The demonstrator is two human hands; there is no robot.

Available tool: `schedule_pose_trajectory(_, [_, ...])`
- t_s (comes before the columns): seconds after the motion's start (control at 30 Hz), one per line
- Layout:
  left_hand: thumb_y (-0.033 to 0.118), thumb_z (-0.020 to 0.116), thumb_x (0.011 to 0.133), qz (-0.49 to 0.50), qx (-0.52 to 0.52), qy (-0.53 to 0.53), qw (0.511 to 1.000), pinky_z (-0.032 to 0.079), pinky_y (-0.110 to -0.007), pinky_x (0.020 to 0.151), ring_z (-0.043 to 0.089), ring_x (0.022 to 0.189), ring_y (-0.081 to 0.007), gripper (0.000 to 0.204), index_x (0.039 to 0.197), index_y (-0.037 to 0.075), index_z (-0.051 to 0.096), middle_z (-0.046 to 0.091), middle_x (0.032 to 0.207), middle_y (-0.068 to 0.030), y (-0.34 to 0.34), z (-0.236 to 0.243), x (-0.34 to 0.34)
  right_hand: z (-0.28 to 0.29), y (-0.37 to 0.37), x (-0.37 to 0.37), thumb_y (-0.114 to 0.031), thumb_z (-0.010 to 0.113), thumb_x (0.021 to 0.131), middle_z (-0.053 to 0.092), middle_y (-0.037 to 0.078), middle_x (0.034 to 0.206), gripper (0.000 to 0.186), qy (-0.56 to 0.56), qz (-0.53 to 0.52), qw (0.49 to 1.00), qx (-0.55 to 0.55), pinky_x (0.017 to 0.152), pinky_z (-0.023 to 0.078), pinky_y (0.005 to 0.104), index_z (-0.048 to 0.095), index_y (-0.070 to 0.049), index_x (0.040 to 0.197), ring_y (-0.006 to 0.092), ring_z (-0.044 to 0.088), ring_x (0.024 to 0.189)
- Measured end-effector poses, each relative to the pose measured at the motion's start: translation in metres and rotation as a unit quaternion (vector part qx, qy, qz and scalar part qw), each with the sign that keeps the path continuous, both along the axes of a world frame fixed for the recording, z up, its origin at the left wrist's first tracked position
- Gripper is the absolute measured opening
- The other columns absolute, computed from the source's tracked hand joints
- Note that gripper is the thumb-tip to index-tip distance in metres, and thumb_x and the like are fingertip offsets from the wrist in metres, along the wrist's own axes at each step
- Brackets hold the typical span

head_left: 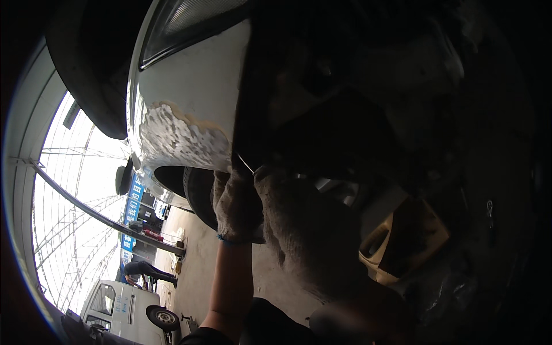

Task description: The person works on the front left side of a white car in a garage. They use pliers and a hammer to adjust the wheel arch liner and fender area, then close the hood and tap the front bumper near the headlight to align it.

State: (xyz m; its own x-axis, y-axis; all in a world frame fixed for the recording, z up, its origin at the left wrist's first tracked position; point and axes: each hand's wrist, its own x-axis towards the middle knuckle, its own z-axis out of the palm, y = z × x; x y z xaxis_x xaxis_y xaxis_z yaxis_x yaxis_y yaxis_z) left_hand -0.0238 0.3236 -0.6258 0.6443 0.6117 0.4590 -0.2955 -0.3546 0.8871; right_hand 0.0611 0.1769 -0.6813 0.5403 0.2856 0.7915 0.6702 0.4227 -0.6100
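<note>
At center frame, a gloved right hand [290, 221] grasps a thin rod [245, 163] near a white panel [192, 83]; the left hand [232, 206]'s grip is unclear.

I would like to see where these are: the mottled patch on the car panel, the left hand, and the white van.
Mottled patch [183, 137], head view: middle of its blotchy surface.
Left hand [230, 207], head view: middle of its glove.
White van [129, 310], head view: its white side body.
</note>
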Motion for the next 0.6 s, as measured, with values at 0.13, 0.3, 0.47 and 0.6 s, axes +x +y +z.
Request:
schedule_pose_trajectory(0.13, [0.025, 0.064, 0.1, 0.027, 0.022, 0.011, 0.999, 0.052, -0.03, 0.09, 0.062, 0.103, -0.0153, 0.041, 0.134, 0.004, 0.053, 0.064, 0.119, -0.0058, 0.022, -0.011, -0.007, 0.021, 0.001, -0.005, -0.026, 0.064, 0.096, 0.067, 0.013, 0.096, 0.034, 0.004, -0.091, 0.994, -0.059, 0.061, 0.053, 0.03, 0.058, -0.003, 0.121, 0.0197, 0.066, 0.073])
schedule_pose_trajectory(0.3, [0.023, 0.064, 0.1, 0.057, 0.158, 0.048, 0.985, 0.052, -0.03, 0.09, 0.063, 0.104, -0.0158, 0.04, 0.134, 0.005, 0.053, 0.064, 0.119, -0.0061, 0.027, -0.01, -0.011, 0.038, 0.002, -0.009, -0.032, 0.063, 0.095, 0.066, 0.008, 0.085, 0.026, 0.01, -0.144, 0.977, -0.156, 0.057, 0.05, 0.0324, 0.065, -0.008, 0.105, 0.0191, 0.063, 0.063])
schedule_pose_trajectory(0.47, [0.022, 0.064, 0.1, 0.045, 0.177, 0.061, 0.981, 0.051, -0.031, 0.091, 0.063, 0.105, -0.0163, 0.039, 0.133, 0.005, 0.053, 0.064, 0.119, -0.0064, 0.024, -0.006, -0.013, 0.028, 0.017, -0.017, -0.027, 0.064, 0.095, 0.067, 0.011, 0.093, 0.031, -0.017, -0.135, 0.986, -0.095, 0.062, 0.053, 0.0319, 0.06, -0.005, 0.117, 0.0202, 0.066, 0.071])
schedule_pose_trajectory(0.6, [0.021, 0.064, 0.099, 0.007, 0.112, 0.036, 0.993, 0.051, -0.031, 0.092, 0.063, 0.105, -0.0167, 0.039, 0.133, 0.005, 0.054, 0.064, 0.119, -0.0066, 0.02, -0.007, -0.009, 0.011, 0.024, -0.02, -0.023, 0.064, 0.096, 0.067, 0.013, 0.1, 0.038, -0.033, -0.121, 0.991, -0.054, 0.065, 0.056, 0.0314, 0.056, -0.003, 0.127, 0.0212, 0.068, 0.077])
